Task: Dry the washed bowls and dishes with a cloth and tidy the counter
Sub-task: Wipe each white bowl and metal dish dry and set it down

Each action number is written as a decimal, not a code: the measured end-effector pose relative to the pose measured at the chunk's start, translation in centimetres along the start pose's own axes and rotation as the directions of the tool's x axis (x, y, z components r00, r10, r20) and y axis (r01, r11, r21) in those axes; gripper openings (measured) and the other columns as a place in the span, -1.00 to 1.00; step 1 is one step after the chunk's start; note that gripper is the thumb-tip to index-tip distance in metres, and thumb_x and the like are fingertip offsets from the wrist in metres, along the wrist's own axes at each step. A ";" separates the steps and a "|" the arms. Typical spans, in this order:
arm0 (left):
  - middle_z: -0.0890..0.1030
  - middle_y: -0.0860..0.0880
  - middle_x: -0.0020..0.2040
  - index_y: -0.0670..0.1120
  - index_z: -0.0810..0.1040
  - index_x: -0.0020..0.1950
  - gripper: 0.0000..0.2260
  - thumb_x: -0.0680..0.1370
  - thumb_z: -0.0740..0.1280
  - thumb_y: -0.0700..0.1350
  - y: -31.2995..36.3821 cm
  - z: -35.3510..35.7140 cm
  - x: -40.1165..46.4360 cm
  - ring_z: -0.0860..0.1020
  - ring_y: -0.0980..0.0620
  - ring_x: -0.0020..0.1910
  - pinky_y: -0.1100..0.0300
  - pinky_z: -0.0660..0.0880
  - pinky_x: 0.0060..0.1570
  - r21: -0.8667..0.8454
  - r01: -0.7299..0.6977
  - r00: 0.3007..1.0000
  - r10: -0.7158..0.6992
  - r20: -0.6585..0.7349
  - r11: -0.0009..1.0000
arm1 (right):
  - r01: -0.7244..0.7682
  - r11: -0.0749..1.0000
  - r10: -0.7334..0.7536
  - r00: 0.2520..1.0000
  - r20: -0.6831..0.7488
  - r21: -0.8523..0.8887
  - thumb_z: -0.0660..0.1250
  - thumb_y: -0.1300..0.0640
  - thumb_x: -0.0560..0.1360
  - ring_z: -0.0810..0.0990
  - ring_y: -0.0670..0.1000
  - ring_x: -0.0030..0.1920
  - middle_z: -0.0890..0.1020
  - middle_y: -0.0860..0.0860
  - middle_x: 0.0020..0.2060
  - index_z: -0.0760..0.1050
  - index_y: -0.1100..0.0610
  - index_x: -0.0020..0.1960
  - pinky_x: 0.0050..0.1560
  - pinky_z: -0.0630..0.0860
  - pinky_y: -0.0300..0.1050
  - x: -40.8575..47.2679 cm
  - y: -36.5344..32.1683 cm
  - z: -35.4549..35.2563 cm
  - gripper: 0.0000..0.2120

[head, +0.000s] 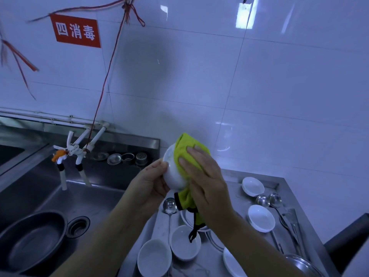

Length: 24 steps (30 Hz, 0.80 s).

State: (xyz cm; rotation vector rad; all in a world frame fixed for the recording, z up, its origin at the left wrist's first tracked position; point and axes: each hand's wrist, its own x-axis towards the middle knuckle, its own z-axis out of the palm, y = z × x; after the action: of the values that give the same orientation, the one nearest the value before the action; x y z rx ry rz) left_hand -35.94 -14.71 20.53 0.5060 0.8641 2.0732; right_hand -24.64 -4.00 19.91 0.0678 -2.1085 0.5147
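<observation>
I hold a white bowl [173,172] up over the counter, tilted on its side. My left hand [150,181] grips its rim and base from the left. My right hand [205,179] presses a yellow-green cloth [184,148] against the bowl's right side; the cloth's lower end and its black loop [193,230] hang down. Below, on the steel counter [235,188], lie more white bowls [185,241] [154,258] and small white dishes [253,186] [261,217].
A steel sink [95,198] lies to the left, with a dark metal basin [33,239] and a drain [78,226] in it. Taps [73,156] stick out of the tiled wall. Ladles [169,206] [268,198], tongs [293,222] and a metal plate [301,264] rest on the counter.
</observation>
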 end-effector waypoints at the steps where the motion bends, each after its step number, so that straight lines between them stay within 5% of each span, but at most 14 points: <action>1: 0.68 -0.16 -0.09 -0.18 0.69 -0.09 -0.75 0.42 0.23 -0.15 0.2 0.0 0.0 0.66 0.00 -0.14 0.17 0.62 -0.12 -0.043 -0.002 1.000 0.001 -0.013 0.999 | 0.053 0.998 -0.053 0.999 0.008 -0.025 0.17 0.29 0.55 0.36 0.11 0.39 0.46 0.12 0.32 0.51 0.20 0.27 0.36 0.33 0.10 -0.8 0.3 0.1 -0.68; 5: 0.70 -0.09 -0.18 -0.15 0.71 -0.18 -0.76 0.40 0.24 -0.15 0.5 -0.1 0.0 0.67 0.04 -0.18 0.20 0.61 -0.17 -0.064 -0.010 1.000 0.008 -0.028 0.998 | 0.066 0.998 -0.066 0.998 -0.020 0.014 0.13 0.28 0.58 0.42 0.12 0.34 0.52 0.14 0.26 0.55 0.25 0.21 0.29 0.41 0.14 -2.8 1.1 -0.3 -0.71; 10: 0.68 -0.12 -0.13 -0.21 0.63 -0.04 -0.76 0.40 0.26 -0.16 0.5 -0.4 -0.1 0.65 0.02 -0.16 0.18 0.59 -0.09 0.016 0.032 0.999 -0.032 0.016 0.999 | -0.047 0.999 0.049 0.994 -0.094 0.023 0.21 0.44 0.47 0.48 0.05 0.24 0.57 0.07 0.17 0.58 0.21 0.15 0.18 0.45 0.11 -1.8 1.5 -1.5 -0.66; 18: 0.67 -0.11 -0.17 -0.23 0.56 -0.02 -0.82 0.45 0.24 -0.21 1.1 1.0 0.2 0.65 0.03 -0.21 0.19 0.59 -0.13 0.018 -0.011 0.998 0.012 -0.058 1.000 | -0.181 0.982 0.187 0.972 -0.139 0.060 0.21 0.46 0.44 0.46 -0.04 0.22 0.56 -0.01 0.14 0.62 0.20 0.11 0.27 0.41 -0.12 0.2 0.0 -0.8 -0.64; 24: 0.66 -0.13 -0.19 -0.22 0.52 -0.05 -0.85 0.58 0.16 -0.27 0.1 2.6 -0.2 0.65 0.04 -0.25 0.19 0.60 -0.16 -0.130 0.029 0.987 -0.049 -0.152 0.991 | -0.109 0.994 0.104 0.986 -0.126 -0.029 0.15 0.22 0.54 0.43 0.03 0.27 0.51 0.02 0.22 0.56 0.18 0.22 0.28 0.38 0.02 1.9 -0.9 -0.2 -0.68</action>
State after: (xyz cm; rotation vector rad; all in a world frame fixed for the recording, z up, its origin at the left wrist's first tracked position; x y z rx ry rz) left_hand -34.28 -13.91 22.36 0.2599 0.8171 2.1362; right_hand -25.38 -4.43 21.85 -0.0959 -2.0056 0.5312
